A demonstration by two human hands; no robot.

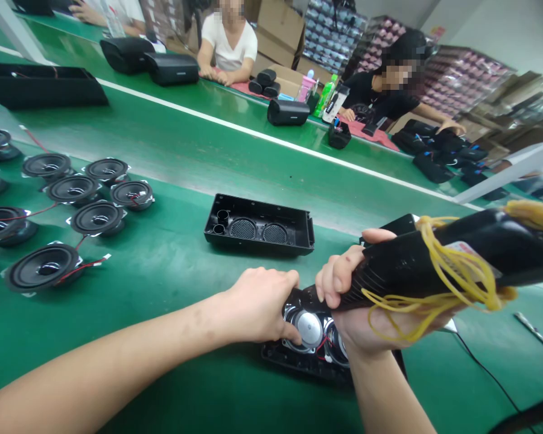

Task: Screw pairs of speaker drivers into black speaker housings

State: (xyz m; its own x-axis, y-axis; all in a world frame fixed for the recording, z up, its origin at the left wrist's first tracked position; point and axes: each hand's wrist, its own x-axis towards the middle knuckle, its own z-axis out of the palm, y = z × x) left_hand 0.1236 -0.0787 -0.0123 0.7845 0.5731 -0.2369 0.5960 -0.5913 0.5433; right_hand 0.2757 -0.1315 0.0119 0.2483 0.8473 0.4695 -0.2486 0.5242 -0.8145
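In my right hand (344,283) is a black electric screwdriver (398,259) with yellow rubber bands wound round it, its nose slanting down to the left. Under the nose lies a black speaker housing (298,366) with round speaker drivers (308,328) in it, their silver magnets facing up and red wires between them. My left hand (266,304) is curled at the screwdriver's nose, its thumb at the edge of the left driver. What its fingers pinch is hidden. The right part of the housing is covered by my right hand and wrist.
Beyond lies an open black housing (259,226) with two round grilles. Several loose speaker drivers (45,265) stand at the left. A pen-like stick (534,333) and black cable (484,364) lie at the right. Across the green conveyor (199,144), people sit near finished-looking speakers (288,113).
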